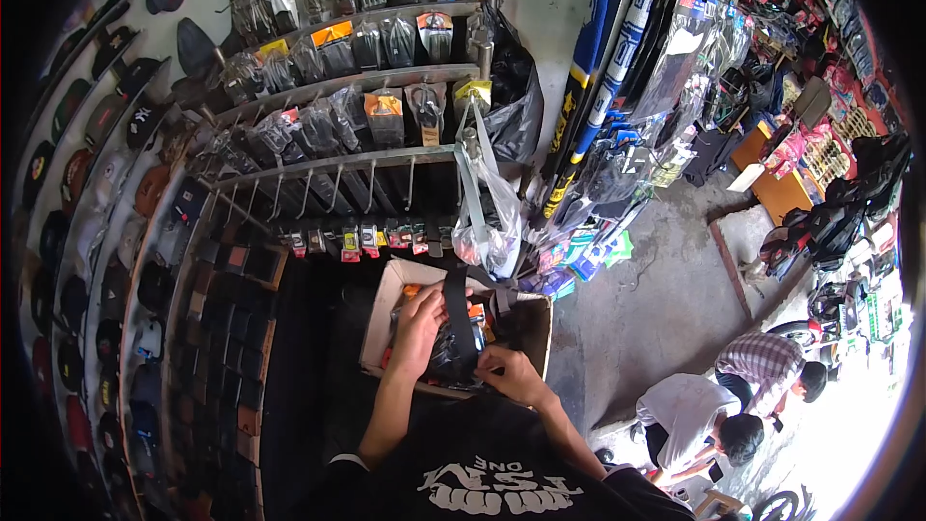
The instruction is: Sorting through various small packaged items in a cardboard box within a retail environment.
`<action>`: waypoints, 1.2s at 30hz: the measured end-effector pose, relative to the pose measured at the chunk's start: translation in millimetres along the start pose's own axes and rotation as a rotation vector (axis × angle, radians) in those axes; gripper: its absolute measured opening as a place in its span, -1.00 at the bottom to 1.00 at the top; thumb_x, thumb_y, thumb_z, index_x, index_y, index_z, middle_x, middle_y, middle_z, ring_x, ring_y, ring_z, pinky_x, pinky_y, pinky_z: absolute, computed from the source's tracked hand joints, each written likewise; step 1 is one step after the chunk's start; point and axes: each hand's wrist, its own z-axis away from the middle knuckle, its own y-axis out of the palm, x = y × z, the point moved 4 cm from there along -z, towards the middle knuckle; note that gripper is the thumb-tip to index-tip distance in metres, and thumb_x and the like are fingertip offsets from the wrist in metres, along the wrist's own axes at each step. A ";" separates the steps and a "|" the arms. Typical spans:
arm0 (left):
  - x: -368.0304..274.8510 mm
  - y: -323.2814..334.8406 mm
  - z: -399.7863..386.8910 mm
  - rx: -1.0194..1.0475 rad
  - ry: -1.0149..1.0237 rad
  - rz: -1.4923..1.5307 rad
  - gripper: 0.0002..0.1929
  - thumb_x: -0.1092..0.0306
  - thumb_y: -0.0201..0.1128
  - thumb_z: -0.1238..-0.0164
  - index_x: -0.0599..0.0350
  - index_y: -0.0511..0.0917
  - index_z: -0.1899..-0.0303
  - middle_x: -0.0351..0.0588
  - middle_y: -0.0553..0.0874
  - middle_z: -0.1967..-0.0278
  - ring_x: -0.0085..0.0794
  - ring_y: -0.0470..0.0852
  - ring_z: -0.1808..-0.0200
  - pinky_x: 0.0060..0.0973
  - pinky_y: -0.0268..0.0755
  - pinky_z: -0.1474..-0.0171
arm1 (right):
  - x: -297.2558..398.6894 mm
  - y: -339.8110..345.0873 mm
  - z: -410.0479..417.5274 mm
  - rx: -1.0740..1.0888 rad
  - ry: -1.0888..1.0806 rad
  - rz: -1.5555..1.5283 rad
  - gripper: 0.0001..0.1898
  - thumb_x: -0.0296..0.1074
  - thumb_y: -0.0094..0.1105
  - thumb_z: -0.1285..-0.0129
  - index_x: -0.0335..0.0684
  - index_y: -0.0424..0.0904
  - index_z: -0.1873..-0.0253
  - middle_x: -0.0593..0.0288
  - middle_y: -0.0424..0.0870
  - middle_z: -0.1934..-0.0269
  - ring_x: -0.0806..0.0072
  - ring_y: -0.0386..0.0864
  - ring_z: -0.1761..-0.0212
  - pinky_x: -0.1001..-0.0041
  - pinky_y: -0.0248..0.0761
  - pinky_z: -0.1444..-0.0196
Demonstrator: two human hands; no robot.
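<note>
A flat black strap (460,311), possibly a belt, stretches between my two hands above an open cardboard box (377,318). My left hand (422,329) is at the strap's upper part, with fingers passing behind it. Lower down, my right hand (512,375) pinches the strap's near end between thumb and fingers. Inside the box, dark plastic-wrapped items (445,358) and some orange-labelled packets (476,315) are partly hidden by the strap and my hands. Another dark strap (504,298) lies over the box's far right side.
Metal rack bars (347,170) with hooks and packaged belts rise beyond the box. A clear plastic bag (492,224) hangs at the rack's corner. Wallets (242,333) and caps (152,286) line the left. Scarves (597,72) hang to the right. Two people (687,412) crouch at lower right.
</note>
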 end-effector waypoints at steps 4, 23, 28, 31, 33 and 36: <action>-27.0 6.8 7.1 -0.063 0.084 -0.058 -0.70 0.30 0.05 -0.46 0.34 0.49 -0.04 0.07 0.67 0.08 -0.34 0.65 0.07 -0.42 0.42 -0.09 | -27.9 1.1 14.8 0.081 0.023 0.357 -0.92 -0.46 0.18 -0.16 -0.26 0.50 0.25 0.09 0.68 0.35 0.18 0.68 0.27 0.33 0.50 0.18; -3.9 -59.4 47.5 -0.115 -0.073 -0.206 -0.67 0.44 0.15 -0.43 0.35 0.49 -0.16 -0.10 0.71 0.18 -0.55 0.66 0.14 -0.63 0.45 0.02 | 12.5 43.4 -93.3 -0.027 0.240 -0.261 -0.54 0.03 -0.17 -0.51 -0.31 0.52 0.03 0.24 0.61 0.21 0.56 0.51 0.14 0.54 0.33 0.03; -20.5 -91.0 49.6 -0.106 -0.051 -0.366 -0.64 0.40 0.22 -0.39 0.41 0.49 -0.13 -0.14 0.70 0.21 -0.65 0.60 0.20 -0.68 0.43 0.16 | 36.8 82.5 -123.6 -0.068 0.278 -0.562 -0.50 0.08 -0.11 -0.47 -0.32 0.50 -0.07 0.24 0.61 0.15 0.55 0.49 0.07 0.50 0.32 -0.02; -36.4 -118.1 48.4 -0.033 -0.171 -0.464 -0.65 0.39 0.29 -0.34 0.44 0.50 -0.05 -0.17 0.67 0.30 -0.69 0.56 0.26 -0.67 0.42 0.24 | 48.9 106.1 -142.3 -0.213 0.291 -0.701 -0.51 0.04 -0.05 -0.45 -0.35 0.46 -0.10 0.20 0.59 0.07 0.51 0.50 0.03 0.42 0.31 -0.08; -41.3 -144.9 49.5 0.022 -0.189 -0.442 -0.65 0.38 0.29 -0.34 0.43 0.50 -0.04 -0.16 0.67 0.30 -0.68 0.56 0.27 -0.67 0.42 0.23 | 46.3 126.5 -157.3 -0.172 0.302 -0.643 -0.60 -0.16 0.03 -0.43 -0.33 0.43 -0.18 0.26 0.60 0.19 0.56 0.52 0.15 0.51 0.37 0.07; -65.5 -165.0 44.7 0.109 -0.179 -0.469 -0.79 0.39 0.27 -0.36 0.34 0.57 0.11 -0.37 0.53 0.43 -0.79 0.39 0.39 -0.74 0.21 0.38 | 62.1 159.0 -182.4 -0.053 0.204 -0.583 -0.61 -0.37 0.08 -0.38 -0.30 0.38 -0.26 0.33 0.58 0.31 0.65 0.51 0.30 0.62 0.37 0.25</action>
